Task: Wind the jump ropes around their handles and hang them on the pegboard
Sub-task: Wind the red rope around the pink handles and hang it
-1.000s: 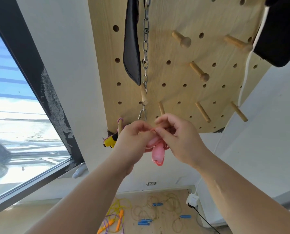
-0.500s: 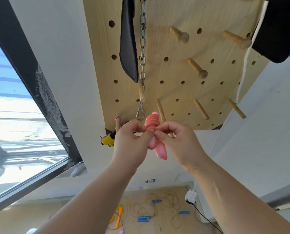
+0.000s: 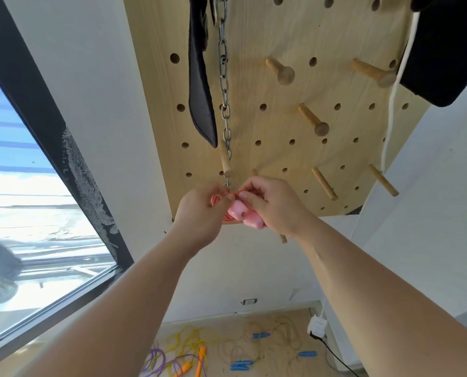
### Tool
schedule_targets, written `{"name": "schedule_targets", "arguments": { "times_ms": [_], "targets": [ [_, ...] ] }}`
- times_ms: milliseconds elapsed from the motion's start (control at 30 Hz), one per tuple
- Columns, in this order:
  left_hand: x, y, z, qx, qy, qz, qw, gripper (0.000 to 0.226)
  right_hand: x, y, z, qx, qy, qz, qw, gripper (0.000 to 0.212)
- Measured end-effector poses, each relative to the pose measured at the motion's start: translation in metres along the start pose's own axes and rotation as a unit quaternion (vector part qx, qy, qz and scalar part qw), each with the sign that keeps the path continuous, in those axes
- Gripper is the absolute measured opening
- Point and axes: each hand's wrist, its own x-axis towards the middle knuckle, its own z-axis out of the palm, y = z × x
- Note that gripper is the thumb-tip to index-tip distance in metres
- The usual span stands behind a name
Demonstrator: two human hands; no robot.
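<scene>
The pegboard (image 3: pixel 295 28) is seen from below. Its lower edge runs just behind the hands, and its left edge is bordered by bare white wall as far as the dark window frame (image 3: pixel 50 126). Open room is left along the lower edge to the right of the hands, where two bare pegs (image 3: pixel 324 183) stand well apart. Directly above the hands the space is crowded by a metal chain (image 3: pixel 224 85), whose end clip hangs just over the knuckles, and by a black strap (image 3: pixel 199 91) beside it.

Both forearms are raised, and the hands are brought together near the board's lower left corner. The left hand (image 3: pixel 199 213) is curled, with thumb and forefinger pinched on the rope's coiled cord. The right hand (image 3: pixel 275 208) meets it fingertip to fingertip, its other fingers wrapped round the handles.

The pink jump rope (image 3: pixel 239 212) is held between the two palms, at the board's lower edge. The blunt ends of its handles stick out below the fingers (whether any loop is over a peg cannot be told). Far below, other ropes are spread on the floor, with yellow cord (image 3: pixel 191 338) and blue handles (image 3: pixel 260 335) among them.
</scene>
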Motion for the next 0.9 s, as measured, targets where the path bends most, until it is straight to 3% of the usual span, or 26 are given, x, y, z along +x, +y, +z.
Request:
{"name": "schedule_targets", "arguments": {
  "times_ms": [133, 267, 600, 900],
  "targets": [
    [0.017, -0.001, -0.007, 0.111, 0.056, 0.086, 0.989, 0.013, 0.018, -0.002, 0.005, 0.009, 0.029, -0.023, 0.999, 0.011],
    [0.029, -0.002, -0.007, 0.183, 0.09, 0.115, 0.972, 0.017, 0.029, -0.006, 0.003, 0.025, 0.043, -0.034, 0.998, 0.011],
    [0.04, -0.01, -0.015, 0.224, 0.039, 0.205, 0.952, 0.027, 0.033, -0.002, -0.006, 0.032, 0.06, -0.061, 0.996, 0.017],
    [0.046, -0.011, -0.015, 0.225, 0.083, 0.198, 0.951, 0.028, 0.048, 0.007, -0.001, 0.08, 0.048, -0.046, 0.995, 0.013]
  ]
}}
